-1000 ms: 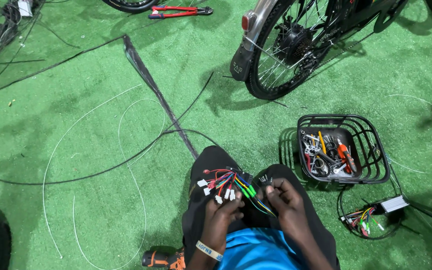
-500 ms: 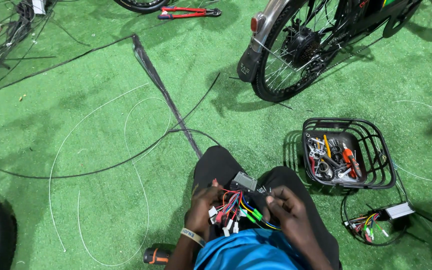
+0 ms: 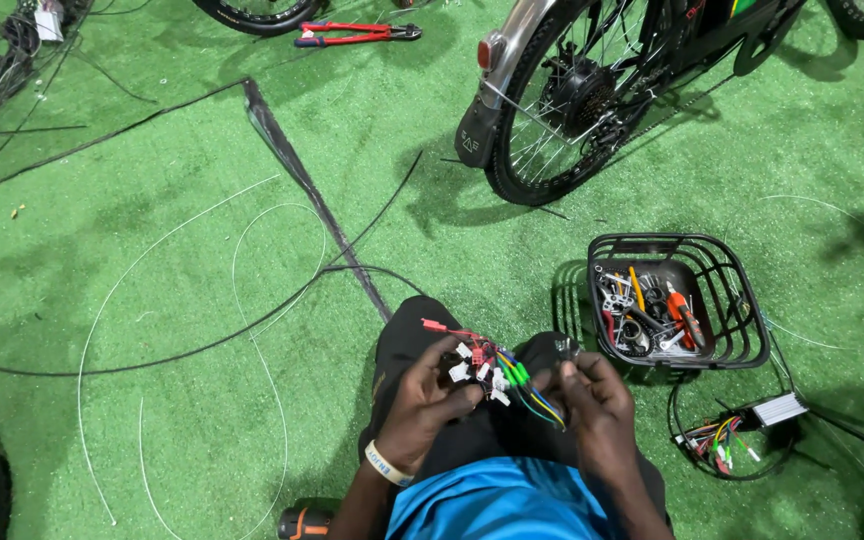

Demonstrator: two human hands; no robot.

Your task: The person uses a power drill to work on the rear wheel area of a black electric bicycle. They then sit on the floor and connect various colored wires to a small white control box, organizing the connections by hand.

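White wristband label [image 3: 388,462], perhaps printed, on left wrist.

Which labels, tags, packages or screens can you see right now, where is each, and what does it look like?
Wristband: on the left hand's wrist, a pale band with dark print.
Mudguard marking: on the black rear mudguard of the bicycle, small pale print.
White tag: top left among the dark cables, small and rectangular.
No packages or screens in view.
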